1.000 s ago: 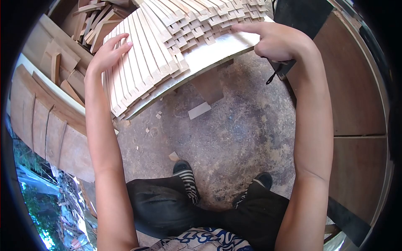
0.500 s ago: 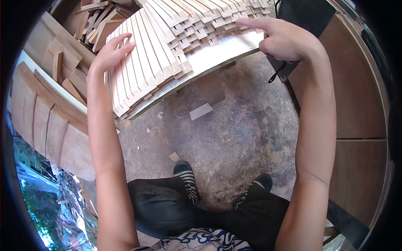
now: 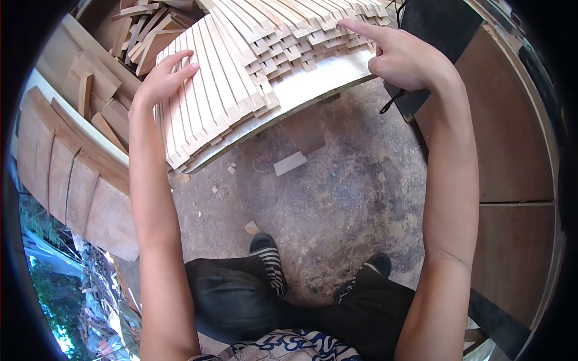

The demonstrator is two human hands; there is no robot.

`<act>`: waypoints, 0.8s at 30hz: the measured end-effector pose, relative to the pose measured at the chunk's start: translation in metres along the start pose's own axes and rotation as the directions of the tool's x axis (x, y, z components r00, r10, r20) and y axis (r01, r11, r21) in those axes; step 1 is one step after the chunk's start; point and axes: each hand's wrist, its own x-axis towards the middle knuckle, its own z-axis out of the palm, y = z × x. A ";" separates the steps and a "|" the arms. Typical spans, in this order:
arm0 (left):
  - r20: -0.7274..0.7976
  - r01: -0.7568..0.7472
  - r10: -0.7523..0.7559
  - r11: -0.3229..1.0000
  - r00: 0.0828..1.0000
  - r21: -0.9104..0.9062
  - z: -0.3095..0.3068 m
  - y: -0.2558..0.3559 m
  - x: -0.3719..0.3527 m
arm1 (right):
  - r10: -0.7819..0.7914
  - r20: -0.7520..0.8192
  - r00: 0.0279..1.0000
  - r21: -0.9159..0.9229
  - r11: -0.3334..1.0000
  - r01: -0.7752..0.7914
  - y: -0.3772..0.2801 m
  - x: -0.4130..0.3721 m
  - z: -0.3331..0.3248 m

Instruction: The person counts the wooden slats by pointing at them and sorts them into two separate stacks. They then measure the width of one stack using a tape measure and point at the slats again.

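Observation:
Pale wooden strips (image 3: 208, 84) lie side by side in stacked layers on a shiny metal-topped table (image 3: 307, 87). My left hand (image 3: 164, 79) rests on the left strips, fingers apart, with nothing held. A second group of strips (image 3: 295, 36) lies to the right, its ends stepped and uneven towards me. At its right end, my right hand (image 3: 404, 59) stretches its index finger to the strip ends, while the other fingers curl in. Nothing shows in that hand, though its palm is partly hidden.
Wood offcuts (image 3: 144, 36) are heaped at the upper left, beside curved brown boards (image 3: 66, 168). Brown panels (image 3: 512, 138) stand along the right. A light block (image 3: 290, 163) and small scraps lie on the concrete floor (image 3: 337, 198) near my feet.
My right index finger has moved slightly up and left along the strip ends. My left hand stays on the strips, and the view has shifted slightly.

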 end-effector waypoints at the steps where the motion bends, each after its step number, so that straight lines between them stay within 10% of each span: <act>1: -0.001 0.001 -0.001 1.000 1.000 0.001 0.000 0.000 0.000 | 0.016 -0.022 1.000 -0.042 0.999 -0.017 0.018 0.011 0.009; 24: -0.003 0.007 -0.007 0.999 1.000 0.033 0.000 -0.005 0.002 | -0.003 -0.039 0.999 -0.082 0.997 0.000 0.013 0.017 0.014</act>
